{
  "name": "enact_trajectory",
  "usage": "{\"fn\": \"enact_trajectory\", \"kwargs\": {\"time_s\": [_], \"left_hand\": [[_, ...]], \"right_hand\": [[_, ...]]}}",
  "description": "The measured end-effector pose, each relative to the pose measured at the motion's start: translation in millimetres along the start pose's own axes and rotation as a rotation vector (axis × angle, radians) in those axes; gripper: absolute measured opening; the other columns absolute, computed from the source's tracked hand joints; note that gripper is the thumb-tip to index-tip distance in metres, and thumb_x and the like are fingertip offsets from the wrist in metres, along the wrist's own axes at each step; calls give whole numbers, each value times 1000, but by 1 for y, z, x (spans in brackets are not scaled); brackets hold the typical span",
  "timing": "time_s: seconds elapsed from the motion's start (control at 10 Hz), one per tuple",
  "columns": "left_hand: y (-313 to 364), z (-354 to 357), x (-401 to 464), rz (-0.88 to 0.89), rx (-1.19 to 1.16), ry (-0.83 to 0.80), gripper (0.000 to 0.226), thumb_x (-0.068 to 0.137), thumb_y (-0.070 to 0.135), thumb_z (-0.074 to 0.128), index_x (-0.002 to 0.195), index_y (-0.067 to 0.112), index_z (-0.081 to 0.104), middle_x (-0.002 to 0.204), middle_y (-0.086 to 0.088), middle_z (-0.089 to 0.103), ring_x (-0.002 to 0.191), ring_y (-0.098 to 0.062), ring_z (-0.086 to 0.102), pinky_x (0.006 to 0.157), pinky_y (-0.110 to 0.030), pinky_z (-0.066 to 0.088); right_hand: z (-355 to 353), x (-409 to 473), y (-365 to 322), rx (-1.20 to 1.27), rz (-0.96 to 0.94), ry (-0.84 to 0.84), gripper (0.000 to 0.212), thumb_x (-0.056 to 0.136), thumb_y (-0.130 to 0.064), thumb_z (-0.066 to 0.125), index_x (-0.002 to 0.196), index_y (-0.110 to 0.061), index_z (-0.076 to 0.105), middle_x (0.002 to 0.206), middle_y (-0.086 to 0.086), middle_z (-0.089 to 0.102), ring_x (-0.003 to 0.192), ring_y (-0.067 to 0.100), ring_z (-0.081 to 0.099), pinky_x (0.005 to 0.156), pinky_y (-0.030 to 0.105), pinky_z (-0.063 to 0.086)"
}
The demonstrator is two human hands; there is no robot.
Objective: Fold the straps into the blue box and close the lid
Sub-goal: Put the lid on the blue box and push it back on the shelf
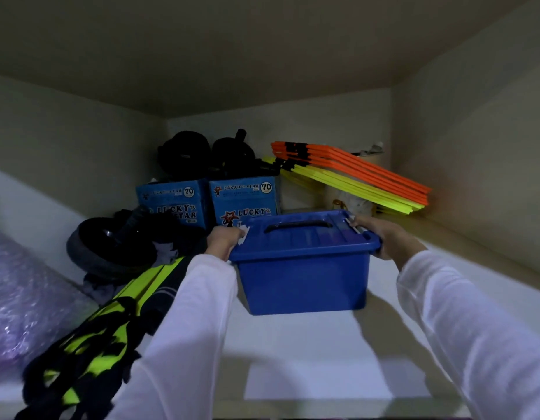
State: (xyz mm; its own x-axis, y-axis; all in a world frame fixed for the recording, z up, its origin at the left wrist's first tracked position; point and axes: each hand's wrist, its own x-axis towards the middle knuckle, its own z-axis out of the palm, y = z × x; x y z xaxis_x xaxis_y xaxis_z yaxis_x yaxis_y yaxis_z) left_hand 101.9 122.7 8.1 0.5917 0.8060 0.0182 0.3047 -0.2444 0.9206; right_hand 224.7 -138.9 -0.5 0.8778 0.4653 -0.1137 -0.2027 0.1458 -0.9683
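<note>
shelf recess (308, 353), white, deep, lit from the front. blue box (302, 277) sits mid-shelf or is held just above it, can't tell which; shadow falls under its base. lid (305, 234) is on w/ dark carry handle (297, 226) lying flat; looks seated all round, so the closing step reads as done, though whether both side latches are snapped can't be told. no straps show outside the box, and its contents are hidden, so the folding step can't be confirmed. left hand (225, 241) has fingers curled round the box's left rim by a whitish latch; right hand (384, 237) has fingers wrapped over the right rim and latch, both gripping the box. judged: task near its end, w/ what's left likely just pressing the latches or stowing the box. around it, larger to smaller: yellow and black ladder bundle (90, 334) at left front, orange and yellow slats (353, 174) leaning at right rear, two lucky star cartons (208, 201) behind the box, black wheel (102, 244) left of them
</note>
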Motion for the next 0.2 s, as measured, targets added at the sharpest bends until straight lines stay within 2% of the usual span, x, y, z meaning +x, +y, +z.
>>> {"fn": "enact_trajectory", "kwargs": {"time_s": [0.1, 0.2], "left_hand": [[3, -3, -12, 19, 54, 11, 40, 85, 16, 61, 117, -9, 59, 122, -22, 63, 110, -32, 62, 86, -35, 51], [4, -3, -12, 15, 37, 3, 42, 86, 15, 62, 120, -9, 57, 122, -22, 63, 104, -32, 63, 80, -35, 52]], "right_hand": [[1, -2, -2, -16, 16, -25, 5, 93, -13, 49, 90, -12, 53, 74, 7, 55, 36, 12, 59, 32, 12, 44], [1, -5, -3, -45, 36, -32, 6, 93, -14, 50, 89, -13, 54, 74, 7, 56, 36, 12, 59, 33, 13, 45]]}}
